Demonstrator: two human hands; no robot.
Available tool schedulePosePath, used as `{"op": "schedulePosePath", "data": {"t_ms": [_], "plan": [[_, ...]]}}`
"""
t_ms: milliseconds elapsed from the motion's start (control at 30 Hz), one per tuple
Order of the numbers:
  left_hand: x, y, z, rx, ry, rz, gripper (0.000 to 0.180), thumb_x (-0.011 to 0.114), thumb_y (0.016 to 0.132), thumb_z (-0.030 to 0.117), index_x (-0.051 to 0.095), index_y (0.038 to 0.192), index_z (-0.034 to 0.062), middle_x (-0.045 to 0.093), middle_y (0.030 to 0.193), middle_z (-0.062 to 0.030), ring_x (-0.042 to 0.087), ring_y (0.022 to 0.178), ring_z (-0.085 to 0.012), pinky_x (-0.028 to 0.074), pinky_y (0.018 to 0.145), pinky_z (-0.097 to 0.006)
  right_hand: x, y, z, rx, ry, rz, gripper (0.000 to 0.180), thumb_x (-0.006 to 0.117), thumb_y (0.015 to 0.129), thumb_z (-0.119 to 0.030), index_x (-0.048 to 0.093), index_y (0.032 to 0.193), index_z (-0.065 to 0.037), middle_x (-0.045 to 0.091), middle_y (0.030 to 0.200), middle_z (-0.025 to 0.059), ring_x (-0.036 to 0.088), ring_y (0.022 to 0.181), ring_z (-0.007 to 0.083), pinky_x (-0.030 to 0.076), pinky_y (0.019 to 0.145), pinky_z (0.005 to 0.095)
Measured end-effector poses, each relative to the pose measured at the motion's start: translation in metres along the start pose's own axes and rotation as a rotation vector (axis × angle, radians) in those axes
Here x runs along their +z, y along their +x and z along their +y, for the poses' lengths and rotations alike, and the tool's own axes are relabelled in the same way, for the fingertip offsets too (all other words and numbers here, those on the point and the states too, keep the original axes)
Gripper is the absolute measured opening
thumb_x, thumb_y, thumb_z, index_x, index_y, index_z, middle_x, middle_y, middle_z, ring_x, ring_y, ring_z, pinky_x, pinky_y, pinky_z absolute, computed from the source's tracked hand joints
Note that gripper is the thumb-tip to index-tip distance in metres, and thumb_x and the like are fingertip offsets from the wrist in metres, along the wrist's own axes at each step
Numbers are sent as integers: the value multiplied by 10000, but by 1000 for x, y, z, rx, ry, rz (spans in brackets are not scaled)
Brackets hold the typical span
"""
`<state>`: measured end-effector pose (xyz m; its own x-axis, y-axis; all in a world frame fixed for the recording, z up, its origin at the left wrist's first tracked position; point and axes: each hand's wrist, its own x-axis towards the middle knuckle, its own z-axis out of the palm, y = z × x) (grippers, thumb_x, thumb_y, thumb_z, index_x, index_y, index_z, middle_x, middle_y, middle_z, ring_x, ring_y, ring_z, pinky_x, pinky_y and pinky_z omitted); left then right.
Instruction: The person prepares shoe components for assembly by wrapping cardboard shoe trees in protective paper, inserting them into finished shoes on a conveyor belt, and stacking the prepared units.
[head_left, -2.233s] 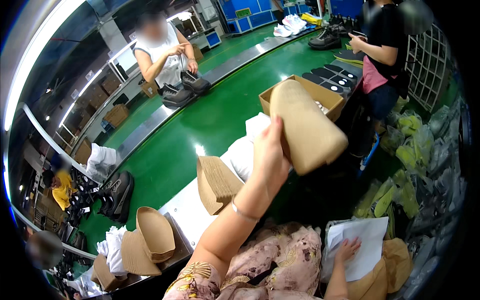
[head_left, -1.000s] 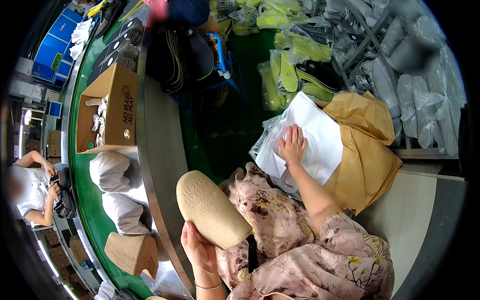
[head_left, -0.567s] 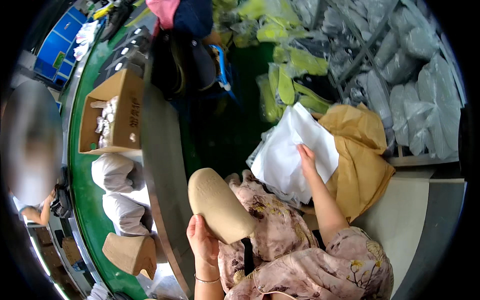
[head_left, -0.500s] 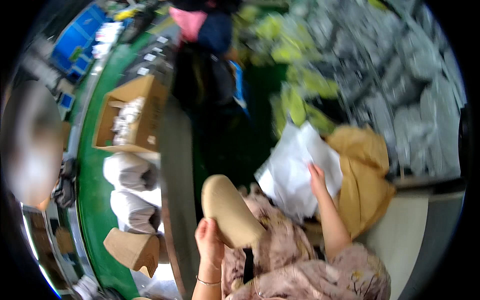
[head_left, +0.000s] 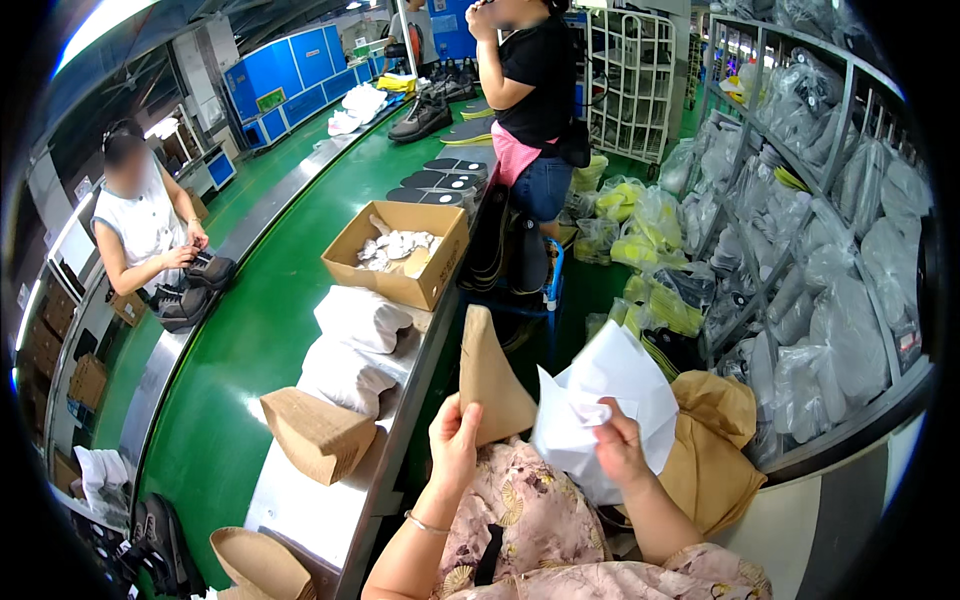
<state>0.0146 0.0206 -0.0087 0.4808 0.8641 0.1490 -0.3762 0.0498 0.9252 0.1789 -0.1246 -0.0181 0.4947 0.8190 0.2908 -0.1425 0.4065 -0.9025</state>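
My left hand (head_left: 456, 445) pinches the lower edge of a tan moulded-cardboard shoe insert (head_left: 492, 385), which stands upright with its narrow tip up. To its right, my right hand (head_left: 621, 447) grips crumpled white wrapping paper (head_left: 630, 375) between thumb and fingers. The paper's top spreads out in loose folds above the hand, close beside the insert. Both are held above my patterned clothing. On the steel bench edge to the left lie another tan cardboard insert (head_left: 318, 430) and, at the near end, one more insert (head_left: 262, 565), partly cut off.
White-wrapped bundles (head_left: 345, 375) and a carton (head_left: 440, 260) of white crumpled pieces line the bench beside a green belt (head_left: 240, 330). Brown paper (head_left: 715, 440) lies at my right, before a metal rack (head_left: 830, 215) of bagged parts. Co-workers stand across the belt and farther along.
The view has swung up and become sharper, showing co-workers and more of the line. The insert in my left hand has turned from its broad face to upright. My right hand still holds the paper.
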Motion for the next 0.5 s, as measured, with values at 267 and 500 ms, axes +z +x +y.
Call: {"op": "schedulePosePath", "data": {"t_ms": [267, 500], "plan": [[-8, -17, 25, 19, -224, 48, 191, 511, 916, 102, 557, 1080, 15, 608, 937, -7, 547, 821, -62, 444, 730, -213, 108, 29, -38, -229, -463, -441, 248, 536, 900, -183, 606, 1042, 8, 564, 1076, 112, 511, 1034, 222, 368, 920, 331], [-37, -44, 41, 0, -401, 47, 161, 521, 915, 133, 560, 1032, 30, 609, 992, -30, 559, 911, -90, 443, 805, -243, 119, 50, -52, -196, -629, -654, 408, 410, 928, -342, 600, 987, 14, 589, 973, 133, 513, 955, 276, 365, 902, 345]]}}
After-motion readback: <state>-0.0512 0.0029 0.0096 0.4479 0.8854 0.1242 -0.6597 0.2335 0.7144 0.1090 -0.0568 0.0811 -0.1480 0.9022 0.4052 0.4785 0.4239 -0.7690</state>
